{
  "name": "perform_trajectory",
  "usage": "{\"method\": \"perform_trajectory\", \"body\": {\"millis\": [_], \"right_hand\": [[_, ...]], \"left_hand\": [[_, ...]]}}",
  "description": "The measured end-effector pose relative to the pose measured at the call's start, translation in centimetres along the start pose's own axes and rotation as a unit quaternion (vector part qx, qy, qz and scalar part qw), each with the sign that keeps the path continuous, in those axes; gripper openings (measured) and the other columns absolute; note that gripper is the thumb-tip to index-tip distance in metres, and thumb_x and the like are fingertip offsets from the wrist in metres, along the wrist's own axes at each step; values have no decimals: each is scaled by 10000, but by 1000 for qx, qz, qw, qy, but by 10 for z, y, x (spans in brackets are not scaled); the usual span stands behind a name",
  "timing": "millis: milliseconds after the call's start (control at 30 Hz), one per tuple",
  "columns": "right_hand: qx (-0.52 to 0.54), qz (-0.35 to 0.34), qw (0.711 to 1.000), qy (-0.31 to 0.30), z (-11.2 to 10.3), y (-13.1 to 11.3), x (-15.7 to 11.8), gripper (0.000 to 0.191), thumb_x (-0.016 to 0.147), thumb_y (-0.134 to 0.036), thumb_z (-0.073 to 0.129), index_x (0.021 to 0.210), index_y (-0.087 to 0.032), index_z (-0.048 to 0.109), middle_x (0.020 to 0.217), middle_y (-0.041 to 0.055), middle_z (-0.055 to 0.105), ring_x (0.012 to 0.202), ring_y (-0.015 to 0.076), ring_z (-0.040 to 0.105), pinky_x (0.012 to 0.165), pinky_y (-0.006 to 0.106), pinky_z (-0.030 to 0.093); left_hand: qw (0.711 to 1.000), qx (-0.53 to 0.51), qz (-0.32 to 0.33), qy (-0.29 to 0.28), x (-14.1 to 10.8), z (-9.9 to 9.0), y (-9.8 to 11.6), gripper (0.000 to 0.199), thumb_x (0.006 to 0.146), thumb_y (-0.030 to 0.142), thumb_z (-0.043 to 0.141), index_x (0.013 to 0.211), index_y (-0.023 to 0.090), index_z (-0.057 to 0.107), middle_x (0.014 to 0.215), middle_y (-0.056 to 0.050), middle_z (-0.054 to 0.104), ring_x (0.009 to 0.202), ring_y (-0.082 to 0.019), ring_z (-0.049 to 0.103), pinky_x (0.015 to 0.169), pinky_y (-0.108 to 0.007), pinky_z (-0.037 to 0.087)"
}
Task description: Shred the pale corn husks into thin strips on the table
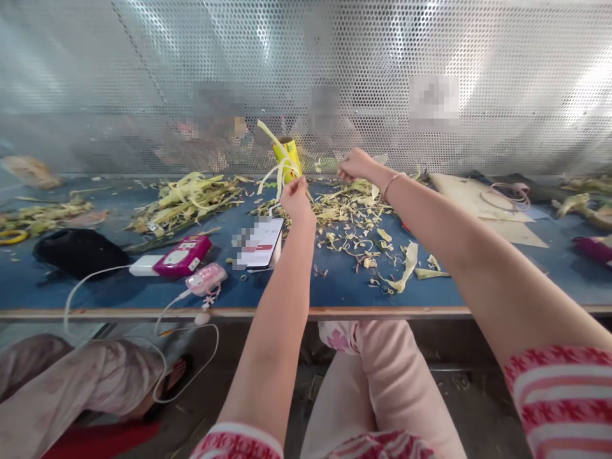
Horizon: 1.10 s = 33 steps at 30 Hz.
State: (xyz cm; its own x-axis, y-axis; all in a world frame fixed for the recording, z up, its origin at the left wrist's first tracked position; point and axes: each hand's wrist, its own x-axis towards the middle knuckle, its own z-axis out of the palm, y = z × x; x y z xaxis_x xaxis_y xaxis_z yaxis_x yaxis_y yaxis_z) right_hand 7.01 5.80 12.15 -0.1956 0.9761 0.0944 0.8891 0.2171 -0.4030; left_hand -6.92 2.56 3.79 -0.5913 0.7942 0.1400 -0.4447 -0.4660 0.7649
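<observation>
My left hand (295,199) is raised above the middle of the blue table, fingertips pinched on several narrow pale yellow-green plant strips (270,178) that fan out to the upper left. Right behind it stands a yellow cylindrical can (279,152) with an open top, partly covered by the strips. My right hand (357,166) is off to the right at about the same height, its fingers closed; what they hold, if anything, is too small to make out. Below both hands lies a scatter of curled plant scraps (351,203).
A pile of strips (186,201) lies to the left. Nearer are a phone (261,245), a magenta box (184,256), a pink case (206,279) with a cable, and a black object (83,252). Cardboard (471,204) lies right. A perforated metal panel (296,57) closes the back. A person's leg (95,376) shows at left.
</observation>
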Motion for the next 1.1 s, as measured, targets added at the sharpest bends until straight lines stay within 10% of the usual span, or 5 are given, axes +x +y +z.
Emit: {"method": "perform_trajectory", "body": {"millis": [333,633,767,867,1100], "right_hand": [[-165,-65,955,-237,-29,39,-28,259,908,-352,589,1003,-163,738,913,59,743,823,161,699,783,296,535],[-171,-23,959,-226,-36,53,-44,320,857,-237,614,1133,-87,672,1030,109,711,872,171,676,732,290,537],[-139,-65,937,-313,-4,44,-98,787,756,-488,715,1441,-199,456,1456,147,471,1164,265,604,858,345,549],[-169,-137,935,-280,35,48,-164,1094,577,-664,768,1512,-278,351,1586,154,255,1422,419,295,1061,525,419],[-179,-185,963,-83,73,78,-275,664,887,-572,490,1483,-288,416,1571,124,301,1480,366,171,1167,626,179]], "left_hand": [[1000,-5,19,-20,2,0,-6,132,807,135,631,680,143,597,571,45,512,473,-49,418,523,-223,326],[999,32,22,-22,11,-2,-15,89,762,201,677,712,158,618,600,37,525,519,-68,453,541,-229,331],[998,46,28,-38,13,-3,-16,143,770,245,682,689,168,593,594,41,494,511,-68,430,537,-239,311],[997,49,28,-42,11,-2,-15,169,772,262,696,688,168,583,596,41,490,511,-71,424,535,-243,302],[999,24,18,-44,2,4,-6,209,826,179,665,662,157,536,558,55,486,461,-38,339,470,-221,271]]}}
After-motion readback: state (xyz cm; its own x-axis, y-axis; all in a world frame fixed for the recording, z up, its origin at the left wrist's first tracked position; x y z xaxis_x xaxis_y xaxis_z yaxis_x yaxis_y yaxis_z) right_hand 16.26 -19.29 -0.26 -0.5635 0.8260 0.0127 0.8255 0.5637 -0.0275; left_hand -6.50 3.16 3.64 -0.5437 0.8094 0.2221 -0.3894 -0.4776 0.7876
